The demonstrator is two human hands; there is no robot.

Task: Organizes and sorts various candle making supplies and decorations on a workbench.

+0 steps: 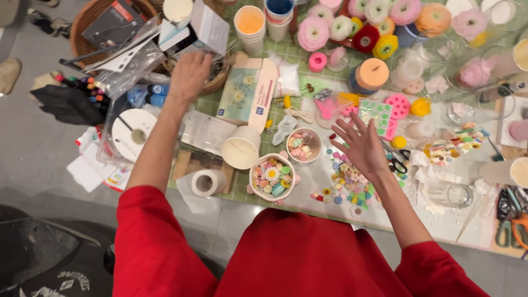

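Observation:
My left hand reaches far left to a small woven basket beside a white box; its fingers are blurred and I cannot tell whether they hold anything. My right hand hovers open, fingers spread, over a scatter of small colourful charms on the table. In front of me stand a round bowl of pastel charms and a smaller bowl of candy-like pieces. A tipped paper cup lies left of them. Both sleeves are red.
Paper flowers and stacked cups fill the far side. Scissors, coloured moulds, glass jars and pliers lie to the right. A tape roll, a clear bin with a ribbon spool and a big basket sit left.

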